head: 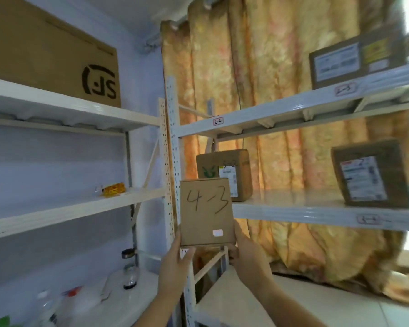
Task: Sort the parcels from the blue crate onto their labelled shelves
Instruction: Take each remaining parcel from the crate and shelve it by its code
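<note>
A small flat cardboard parcel (207,212) with "4-3" handwritten on it is held upright in front of me, in the middle of the head view. My left hand (176,263) grips its lower left corner. My right hand (244,254) grips its lower right edge. Behind it stands a white shelf rack (293,112) whose front edges carry small labels, one reading "2-2" (218,121). The blue crate is not in view.
Three other parcels sit on the right rack: a box (224,173) just behind my parcel, a box (371,173) at the right, a box (354,60) on the shelf above. A large brown carton (50,53) tops the left rack (69,109). Bottles and jars crowd the lower left shelf. A patterned curtain (281,79) hangs behind.
</note>
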